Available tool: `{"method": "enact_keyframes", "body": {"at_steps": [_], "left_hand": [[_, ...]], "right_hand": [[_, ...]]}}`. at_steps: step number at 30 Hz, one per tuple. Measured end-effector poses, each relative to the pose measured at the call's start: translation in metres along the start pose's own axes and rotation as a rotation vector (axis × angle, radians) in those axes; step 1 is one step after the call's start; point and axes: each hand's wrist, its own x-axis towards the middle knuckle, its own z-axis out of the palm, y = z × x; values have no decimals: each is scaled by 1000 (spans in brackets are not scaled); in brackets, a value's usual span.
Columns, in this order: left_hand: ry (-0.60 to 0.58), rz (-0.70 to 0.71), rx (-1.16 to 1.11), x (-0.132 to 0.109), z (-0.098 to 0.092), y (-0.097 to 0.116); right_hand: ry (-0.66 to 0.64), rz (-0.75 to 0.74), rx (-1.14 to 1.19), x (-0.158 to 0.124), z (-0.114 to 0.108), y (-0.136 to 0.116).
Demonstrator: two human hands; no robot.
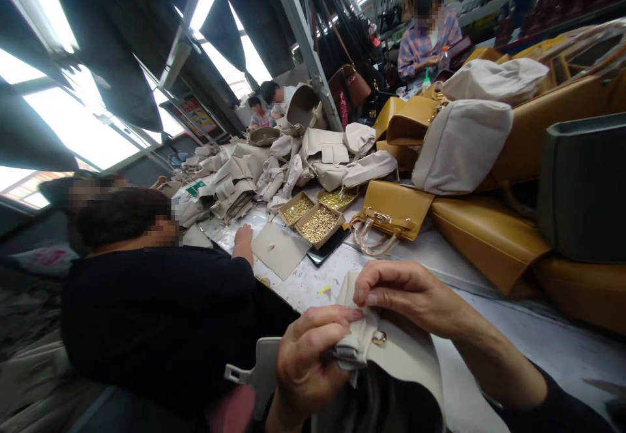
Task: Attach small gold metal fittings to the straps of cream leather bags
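A cream handbag [408,348] is in front of me at the lower centre, its dark inside facing me. My left hand [310,355] is closed around a folded part of the bag's edge, beside a small gold metal fitting [379,338]. Over the bag's upper edge, my right hand [411,293] has thumb and fingers pinched together. Whatever is between those fingertips is too small or hidden to make out. A cream flap with a metal-ended tab [238,373] sticks out left of my left hand.
Trays of small gold metal pieces [320,225] stand on the table beyond the bag, near a flat cream panel [278,250]. Mustard handbags [396,208] crowd the right; cream bags [235,182] are heaped behind. A co-worker in black [161,328] sits close on my left.
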Motion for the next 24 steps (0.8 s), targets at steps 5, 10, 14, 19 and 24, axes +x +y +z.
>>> {"method": "enact_keyframes", "body": {"at_steps": [5, 10, 14, 19, 24], "left_hand": [[-23, 95, 142, 0, 1, 13], [-38, 131, 232, 4, 0, 21], [-37, 169, 272, 11, -1, 22], [-102, 192, 299, 16, -2, 28], [-57, 171, 286, 14, -3, 34]], "right_hand": [[-84, -24, -118, -4, 0, -13], [-124, -19, -133, -9, 0, -18], [-175, -114, -234, -9, 1, -20], [-200, -119, -328, -10, 1, -20], [-193, -60, -270, -12, 1, -18]]}}
